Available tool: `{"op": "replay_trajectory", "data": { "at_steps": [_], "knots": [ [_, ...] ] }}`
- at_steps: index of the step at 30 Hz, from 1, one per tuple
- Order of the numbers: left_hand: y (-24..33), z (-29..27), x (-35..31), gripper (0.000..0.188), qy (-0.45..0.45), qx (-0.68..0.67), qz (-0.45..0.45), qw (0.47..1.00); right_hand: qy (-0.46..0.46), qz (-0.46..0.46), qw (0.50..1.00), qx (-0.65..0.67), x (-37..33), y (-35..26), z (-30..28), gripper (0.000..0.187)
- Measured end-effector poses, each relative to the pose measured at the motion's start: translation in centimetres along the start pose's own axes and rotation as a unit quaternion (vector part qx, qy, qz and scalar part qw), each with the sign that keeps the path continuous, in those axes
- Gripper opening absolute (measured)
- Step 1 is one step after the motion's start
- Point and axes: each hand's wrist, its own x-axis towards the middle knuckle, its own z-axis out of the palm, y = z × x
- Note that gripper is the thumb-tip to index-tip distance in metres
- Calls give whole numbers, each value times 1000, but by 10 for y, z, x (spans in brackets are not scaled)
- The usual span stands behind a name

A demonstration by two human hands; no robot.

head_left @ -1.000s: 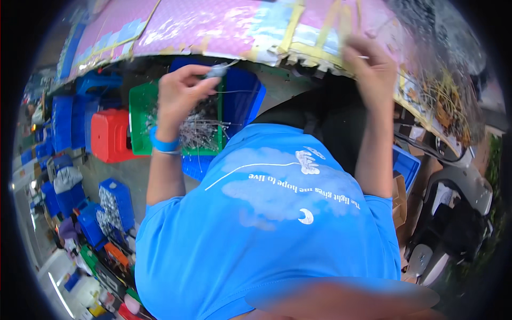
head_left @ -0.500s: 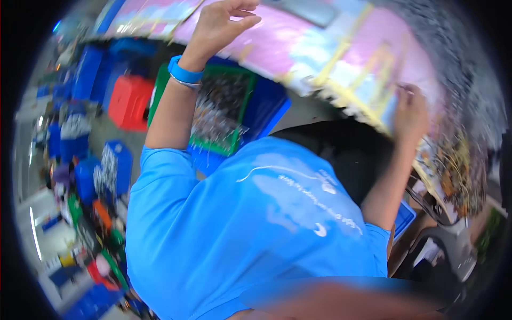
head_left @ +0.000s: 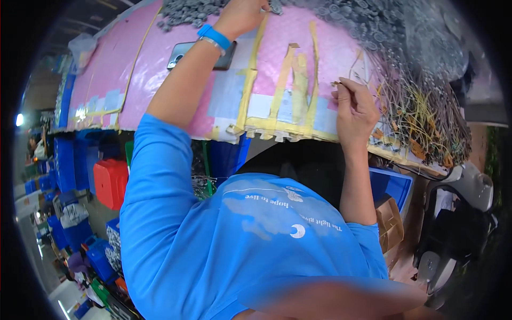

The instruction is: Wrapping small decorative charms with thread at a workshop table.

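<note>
My left hand (head_left: 241, 17) reaches to the far side of the pink table (head_left: 154, 58), at the pile of small dark grey coiled parts (head_left: 194, 12). Its fingers are bent together at the picture's upper edge. A grey part lies beside the fingertips, and whether they grip one is hidden. My right hand (head_left: 358, 112) is over the near right of the tabletop, thumb and forefinger closed on a small brown piece (head_left: 336, 84), too small to name. To its right lies a heap of thin wires (head_left: 416, 117) with brown and yellow ends.
A phone (head_left: 224, 57) lies under my left forearm. Yellow tape strips (head_left: 250, 90) cross the tabletop. More grey coiled parts (head_left: 346, 16) lie at the far right beside clear plastic. A red bin (head_left: 111, 184), a blue crate (head_left: 392, 184) and a brown paper bag (head_left: 389, 224) stand below table height.
My view has turned, so the table sits more level and the grey pile shows. My left hand has gone from above the table to the pile. My right hand stays over the table's right part.
</note>
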Motion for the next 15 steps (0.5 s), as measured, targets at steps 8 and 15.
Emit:
{"op": "replay_trajectory", "data": {
  "at_steps": [8,15],
  "knots": [
    [80,-35,-86,33,-56,-487,-149,859,-35,236,932,272,4,-3,-8,10],
    [138,-53,-152,29,-76,-654,-188,729,-82,209,858,462,-21,-18,-9,18]
  ]
}}
